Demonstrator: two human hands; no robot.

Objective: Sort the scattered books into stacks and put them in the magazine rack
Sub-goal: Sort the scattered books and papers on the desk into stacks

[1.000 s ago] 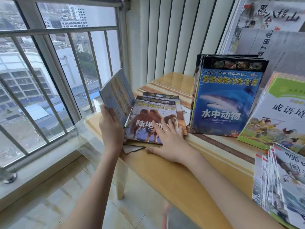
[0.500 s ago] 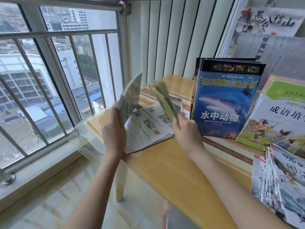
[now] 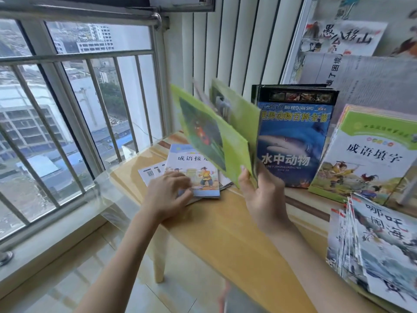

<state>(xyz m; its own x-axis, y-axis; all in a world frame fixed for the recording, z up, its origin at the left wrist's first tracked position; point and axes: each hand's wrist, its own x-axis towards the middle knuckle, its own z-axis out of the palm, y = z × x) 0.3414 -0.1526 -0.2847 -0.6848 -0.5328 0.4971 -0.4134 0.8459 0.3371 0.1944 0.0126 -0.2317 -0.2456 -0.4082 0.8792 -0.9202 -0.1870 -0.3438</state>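
Up by the window, the right hand (image 3: 264, 195) is gripping a small bundle of green books (image 3: 216, 132) at its lower corner, fingers closed on it, and is holding it raised and tilted above the worktop (image 3: 225, 233); the bundle is blurred, and its leaves are fanning apart at the top. The left hand (image 3: 168, 195) is lying flat with fingers spread and loose on the near edge of a pale blue book (image 3: 194, 170), which is resting face up on a low stack. White back covers (image 3: 153, 171) with barcodes are sticking out from under that stack on its left side. Just beside the raised bundle, to its right, a shark book (image 3: 293, 141) is standing upright at the front of several dark books, leaning back toward the magazine rack (image 3: 361, 71). Further right, a light green book (image 3: 370, 154) is leaning in the same way. At the worktop's right edge, a fanned pile of thin books (image 3: 381, 247) is lying nearest the camera.
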